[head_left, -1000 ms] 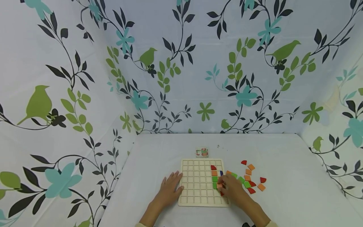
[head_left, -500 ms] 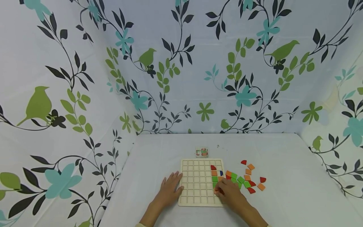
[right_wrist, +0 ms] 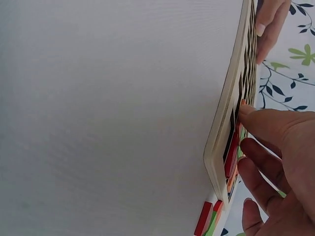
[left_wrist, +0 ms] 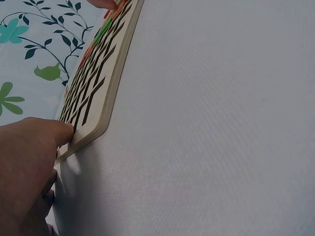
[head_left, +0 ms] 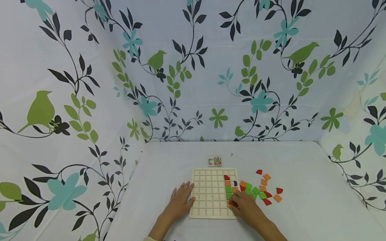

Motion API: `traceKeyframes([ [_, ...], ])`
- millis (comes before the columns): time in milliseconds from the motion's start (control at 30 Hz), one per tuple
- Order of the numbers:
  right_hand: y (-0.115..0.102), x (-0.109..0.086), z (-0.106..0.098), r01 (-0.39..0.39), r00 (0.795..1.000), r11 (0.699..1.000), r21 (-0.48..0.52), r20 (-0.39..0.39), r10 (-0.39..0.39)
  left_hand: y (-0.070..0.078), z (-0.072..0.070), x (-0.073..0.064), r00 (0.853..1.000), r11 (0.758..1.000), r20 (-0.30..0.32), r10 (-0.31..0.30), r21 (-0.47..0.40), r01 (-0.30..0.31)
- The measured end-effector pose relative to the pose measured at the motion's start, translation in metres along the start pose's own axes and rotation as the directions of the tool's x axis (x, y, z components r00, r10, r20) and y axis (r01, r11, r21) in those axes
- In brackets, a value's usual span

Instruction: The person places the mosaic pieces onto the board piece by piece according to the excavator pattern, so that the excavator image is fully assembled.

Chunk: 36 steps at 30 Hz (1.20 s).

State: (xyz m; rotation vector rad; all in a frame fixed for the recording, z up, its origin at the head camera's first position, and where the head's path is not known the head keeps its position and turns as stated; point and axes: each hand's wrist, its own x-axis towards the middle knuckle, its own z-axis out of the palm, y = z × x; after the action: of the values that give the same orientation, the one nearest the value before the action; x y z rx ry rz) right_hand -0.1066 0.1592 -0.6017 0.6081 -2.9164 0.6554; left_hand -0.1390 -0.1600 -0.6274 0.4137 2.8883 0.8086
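A pale wooden grid board (head_left: pixel 208 194) lies on the table. My left hand (head_left: pixel 180 200) rests at its left edge, fingers extended; in the left wrist view the thumb lies on the board's near corner. Over the lower right cells, my right hand (head_left: pixel 245 204) pinches an orange tile (head_left: pixel 229 203) at a cell of the second column from the right. Above that cell, the column holds two green squares (head_left: pixel 229 193), an orange square (head_left: pixel 228 183) and a red rounded piece (head_left: pixel 227 177). In the right wrist view, a red piece (right_wrist: pixel 231 160) sits in the board beside my fingers.
Loose red, orange and green pieces (head_left: pixel 263 189) are scattered on the white cloth right of the board. A small patterned card (head_left: pixel 214 161) lies behind the board. Floral cloth (head_left: pixel 181 83) hangs at the back and sides.
My right hand has shifted slightly left and toward me with the orange tile, down to a cell below the green squares. The left hand and board have stayed put.
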Motion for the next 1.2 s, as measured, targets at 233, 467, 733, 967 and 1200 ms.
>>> traceKeyframes([
  [233,-0.003,-0.002,-0.002,-0.019,1.0,1.0,0.013,-0.015,0.019,0.002,-0.002,-0.001,1.0,1.0,0.002,0.0,0.004,0.0],
  [467,0.014,0.008,-0.013,-0.175,0.985,0.982,0.071,0.008,0.175,0.002,-0.002,-0.001,1.0,1.0,-0.003,-0.001,-0.009,0.001],
  [733,0.064,0.024,-0.043,-0.336,0.937,0.939,0.075,-0.071,0.341,0.001,0.0,-0.001,1.0,1.0,-0.006,0.005,0.006,-0.005],
  [967,0.102,0.032,-0.056,-0.449,0.89,0.893,0.009,-0.083,0.448,0.003,-0.003,-0.001,1.0,1.0,-0.009,0.012,0.008,-0.012],
  [1200,0.121,0.026,-0.061,-0.511,0.857,0.857,0.06,-0.03,0.514,0.005,-0.005,-0.002,1.0,1.0,-0.004,0.016,-0.007,-0.016],
])
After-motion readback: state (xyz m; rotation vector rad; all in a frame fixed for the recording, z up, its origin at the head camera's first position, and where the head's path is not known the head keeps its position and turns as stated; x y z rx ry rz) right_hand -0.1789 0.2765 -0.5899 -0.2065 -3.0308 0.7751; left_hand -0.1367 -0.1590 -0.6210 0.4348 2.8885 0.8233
